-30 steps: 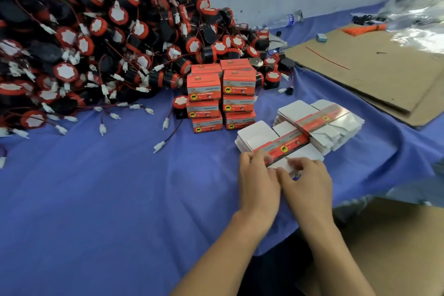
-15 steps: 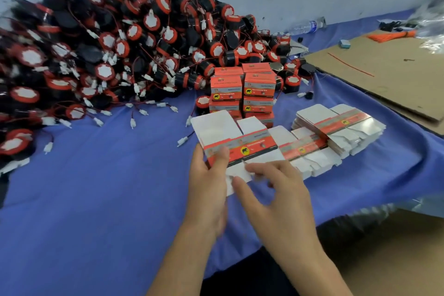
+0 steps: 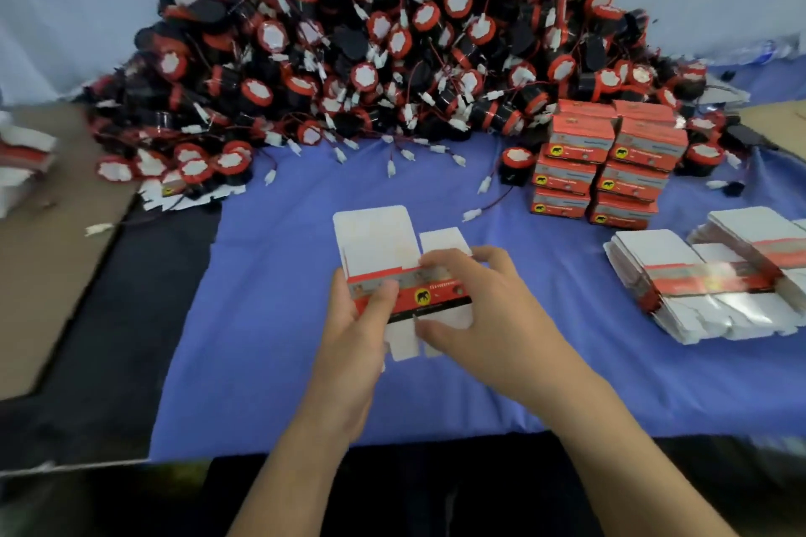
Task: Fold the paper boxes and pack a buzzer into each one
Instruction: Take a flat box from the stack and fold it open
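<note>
You have one flat paper box (image 3: 375, 240) in both hands, over the near middle of the blue cloth (image 3: 261, 340) that covers the bench (image 3: 109, 362). The box is not yet folded up: its white flaps stick out above and below the red and grey printed band, and the yellow badge on that band faces you.

Your left hand (image 3: 357, 331) has its grip closed on the left end of the band, thumb pressed on the printed face and the fingers tucked behind. Your right hand (image 3: 493, 310) grips the right end, fingers curled over the band's upper edge and the thumb against the lower white flap.

The heap of buzzers (image 3: 392, 57), black bodies with red rims and loose leads, runs along the far side of the bench against the wall. One buzzer (image 3: 517, 166) sits apart at the heap's near edge, just beside the finished boxes (image 3: 606, 161), which stand in two stacked columns to your right front. Nearer you on the right lie the bundles of flat boxes (image 3: 715, 279), well apart from your hands.

A cardboard sheet (image 3: 48, 240) lies on the left; at its far edge is what looks like another bundle (image 3: 22, 161), too blurred to be sure.
</note>
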`<state>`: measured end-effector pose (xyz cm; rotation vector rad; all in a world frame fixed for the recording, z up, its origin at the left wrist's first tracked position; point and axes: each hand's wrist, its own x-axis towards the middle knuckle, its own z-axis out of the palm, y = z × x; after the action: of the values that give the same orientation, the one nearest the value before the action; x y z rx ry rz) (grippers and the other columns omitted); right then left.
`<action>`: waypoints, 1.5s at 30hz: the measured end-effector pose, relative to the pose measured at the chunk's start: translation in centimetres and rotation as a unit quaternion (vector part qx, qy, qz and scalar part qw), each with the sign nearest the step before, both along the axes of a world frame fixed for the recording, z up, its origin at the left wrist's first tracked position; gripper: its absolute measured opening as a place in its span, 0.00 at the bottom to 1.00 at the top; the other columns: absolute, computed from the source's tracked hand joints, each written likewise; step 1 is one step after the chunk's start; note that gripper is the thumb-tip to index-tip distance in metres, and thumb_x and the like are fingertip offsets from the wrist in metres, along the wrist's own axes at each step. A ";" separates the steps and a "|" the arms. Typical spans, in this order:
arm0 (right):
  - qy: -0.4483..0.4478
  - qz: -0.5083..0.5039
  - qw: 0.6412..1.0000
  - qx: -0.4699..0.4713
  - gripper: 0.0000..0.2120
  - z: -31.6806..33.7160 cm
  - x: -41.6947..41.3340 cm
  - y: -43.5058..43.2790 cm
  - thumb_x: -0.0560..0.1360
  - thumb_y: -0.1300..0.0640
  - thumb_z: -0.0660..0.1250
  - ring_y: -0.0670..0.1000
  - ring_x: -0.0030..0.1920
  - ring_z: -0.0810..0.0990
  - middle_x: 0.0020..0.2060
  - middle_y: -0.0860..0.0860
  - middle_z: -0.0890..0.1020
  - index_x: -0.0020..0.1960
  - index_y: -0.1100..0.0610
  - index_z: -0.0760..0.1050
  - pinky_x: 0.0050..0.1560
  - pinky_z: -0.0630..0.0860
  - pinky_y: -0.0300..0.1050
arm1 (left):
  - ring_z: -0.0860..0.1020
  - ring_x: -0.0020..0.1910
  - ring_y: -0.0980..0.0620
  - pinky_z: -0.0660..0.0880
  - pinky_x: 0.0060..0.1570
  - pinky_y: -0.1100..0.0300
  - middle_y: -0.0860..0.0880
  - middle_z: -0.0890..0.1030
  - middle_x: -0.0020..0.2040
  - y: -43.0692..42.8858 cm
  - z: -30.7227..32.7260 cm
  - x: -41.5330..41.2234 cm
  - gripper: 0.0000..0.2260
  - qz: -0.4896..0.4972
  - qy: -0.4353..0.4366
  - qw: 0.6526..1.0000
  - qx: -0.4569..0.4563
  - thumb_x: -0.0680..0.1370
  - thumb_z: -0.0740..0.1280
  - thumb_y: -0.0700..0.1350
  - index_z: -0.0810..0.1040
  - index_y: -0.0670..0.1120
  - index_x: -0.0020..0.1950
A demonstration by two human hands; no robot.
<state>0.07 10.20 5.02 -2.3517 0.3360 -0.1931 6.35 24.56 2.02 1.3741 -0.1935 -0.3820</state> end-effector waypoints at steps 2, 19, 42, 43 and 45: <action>0.015 0.007 1.000 0.012 0.29 0.0 0.4 1.3 0.70 0.54 0.76 0.42 0.55 0.77 0.64 0.44 0.66 0.64 0.36 0.69 0.55 0.78 0.40 | 0.83 0.60 0.50 0.81 0.48 0.52 0.56 0.85 0.59 1.1 -0.7 0.0 0.08 0.006 0.008 1.000 0.010 0.85 0.65 0.50 0.75 0.61 0.62; 0.017 -0.007 0.726 0.688 0.21 0.3 1.2 3.5 0.69 0.53 0.75 0.65 0.62 0.82 0.62 0.67 0.81 0.60 0.56 0.78 0.59 0.82 0.57 | 0.64 0.79 0.60 0.69 0.71 0.50 0.65 0.62 0.80 6.7 -0.8 0.2 0.49 -0.100 -0.226 0.964 0.097 0.66 0.84 0.55 0.59 0.64 0.81; 0.096 0.030 0.818 0.566 0.23 2.8 0.9 2.4 0.68 0.47 0.74 0.55 0.54 0.81 0.58 0.58 0.78 0.61 0.53 0.84 0.45 0.82 0.47 | 0.77 0.61 0.51 0.75 0.52 0.58 0.56 0.76 0.60 7.5 2.6 1.0 0.29 -0.096 -0.363 0.910 0.178 0.68 0.82 0.41 0.73 0.60 0.61; 0.092 0.032 0.815 0.570 0.21 2.7 0.8 2.6 0.69 0.52 0.73 0.55 0.53 0.79 0.55 0.59 0.78 0.60 0.56 0.84 0.44 0.82 0.46 | 0.77 0.61 0.51 0.75 0.52 0.61 0.56 0.76 0.60 7.6 2.6 1.0 0.29 -0.097 -0.363 0.908 0.182 0.68 0.82 0.41 0.73 0.60 0.62; 0.091 0.041 0.809 0.579 0.19 2.6 0.6 2.7 0.71 0.57 0.71 0.56 0.52 0.76 0.53 0.59 0.78 0.61 0.59 0.83 0.42 0.81 0.47 | 0.77 0.61 0.51 0.74 0.51 0.66 0.55 0.76 0.61 7.7 2.6 1.0 0.29 -0.102 -0.351 0.913 0.180 0.68 0.83 0.42 0.73 0.59 0.62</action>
<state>0.67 12.88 7.61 -1.1492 0.3100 0.2415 7.38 32.28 4.66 1.8232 -0.9038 -0.0768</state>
